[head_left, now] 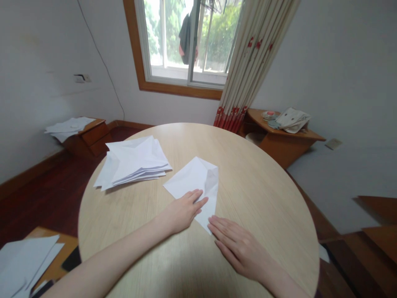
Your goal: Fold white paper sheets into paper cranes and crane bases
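Observation:
A folded white sheet of paper (pixel 194 178) lies near the middle of the round wooden table (pixel 263 194). My left hand (pixel 182 211) rests flat on the sheet's near edge, fingers stretched out and pressing it down. My right hand (pixel 237 244) lies flat on the table just right of the sheet's near corner, fingertips touching that corner, fingers straight and together. Neither hand holds anything.
A stack of folded white papers (pixel 133 163) sits on the table's left part. More white sheets (pixel 21 258) lie on a low surface at bottom left. Wooden side tables stand at the left wall (pixel 88 134) and right (pixel 279 140), under a window with a curtain (pixel 248 66).

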